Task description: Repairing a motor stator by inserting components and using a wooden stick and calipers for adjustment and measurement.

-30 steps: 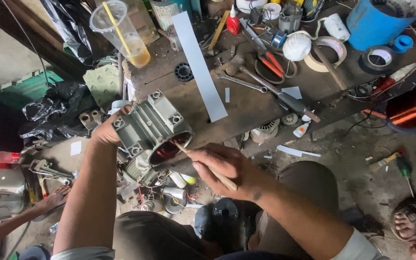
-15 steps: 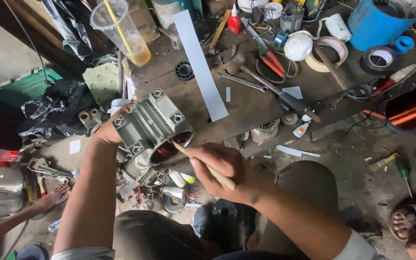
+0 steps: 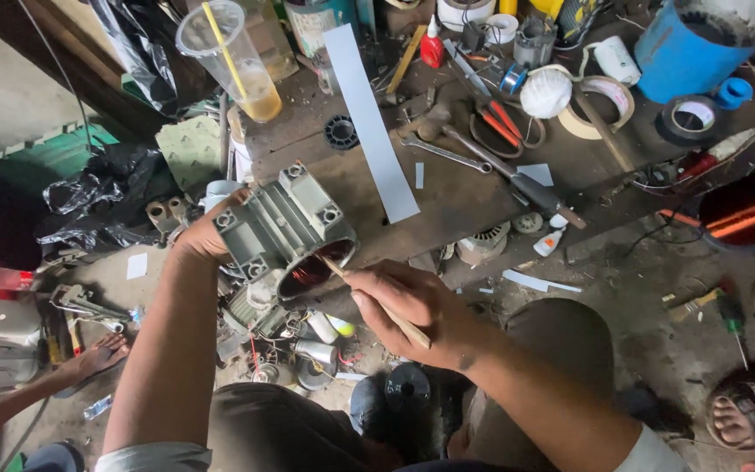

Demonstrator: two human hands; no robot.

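Left hand (image 3: 198, 238) grips the grey motor housing (image 3: 281, 229) at the near edge of the desk (image 3: 456, 197), while right hand (image 3: 412, 306) pinches a wooden stick (image 3: 376, 301) tipped into its copper windings (image 3: 306, 275).

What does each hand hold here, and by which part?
The left hand grips the grey motor housing at its far end. The right hand holds a thin wooden stick mid-shaft, its tip inside the housing.

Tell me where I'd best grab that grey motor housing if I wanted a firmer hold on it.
Probably by the ribbed grey body of the motor housing, from its far side, where the left hand already steadies it. The open end faces the right hand, whose wooden stick reaches into the copper windings, so avoid that end.
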